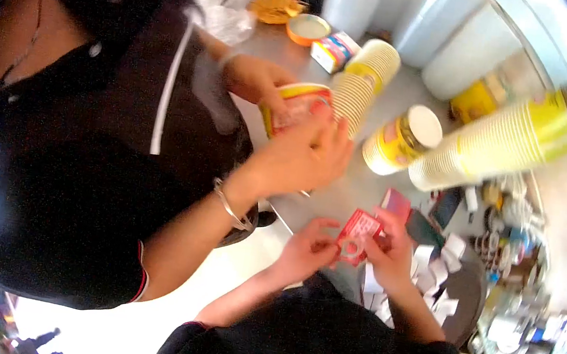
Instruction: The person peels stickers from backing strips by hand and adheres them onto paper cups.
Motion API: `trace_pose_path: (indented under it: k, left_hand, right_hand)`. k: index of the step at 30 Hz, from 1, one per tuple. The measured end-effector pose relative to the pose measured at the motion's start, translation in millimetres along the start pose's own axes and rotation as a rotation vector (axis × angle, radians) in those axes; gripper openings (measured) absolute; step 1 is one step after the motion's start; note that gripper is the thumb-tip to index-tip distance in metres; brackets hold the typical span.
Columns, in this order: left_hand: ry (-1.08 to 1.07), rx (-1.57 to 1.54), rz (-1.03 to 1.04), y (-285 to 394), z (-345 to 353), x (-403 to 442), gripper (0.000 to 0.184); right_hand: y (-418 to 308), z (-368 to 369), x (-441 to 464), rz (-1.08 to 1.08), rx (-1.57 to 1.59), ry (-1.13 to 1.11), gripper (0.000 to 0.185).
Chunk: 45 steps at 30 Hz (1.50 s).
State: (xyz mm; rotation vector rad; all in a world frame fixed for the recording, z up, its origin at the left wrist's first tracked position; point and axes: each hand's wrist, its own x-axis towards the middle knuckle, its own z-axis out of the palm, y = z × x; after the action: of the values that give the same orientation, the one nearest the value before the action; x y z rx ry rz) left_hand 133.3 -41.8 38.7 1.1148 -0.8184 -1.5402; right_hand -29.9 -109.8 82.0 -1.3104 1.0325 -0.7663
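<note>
A small red card or flat packet with white print and a pale ring (pixel 360 231) is held in front of my chest. My right hand (pixel 393 252) grips it from the right, thumb on its face. Fingers of my left hand (pixel 311 250) are bent and pinch at its left edge. Just beyond, a pink-red box or packet (pixel 396 205) lies by my right fingertips. White paper slips (pixel 432 275) are scattered on a dark round surface beneath my right forearm.
On the left a co-worker holds a red-and-yellow paper tub (pixel 301 100) in both hands. Cup stacks (pixel 356 90), a lidded yellow tub (pixel 403 139) and a long tilted cup stack (pixel 495 144) are on the metal counter. An orange lid (pixel 308 28) and a small box (pixel 334 51) sit farther back.
</note>
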Motion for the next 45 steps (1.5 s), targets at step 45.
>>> trace_pose_path:
  k: [45]
  left_hand:
    - [0.232,0.082,0.435,24.2,94.5,-119.1,0.007]
  right_hand:
    - [-23.6,-15.8,-111.6,-0.728,-0.094,-0.271,0.018]
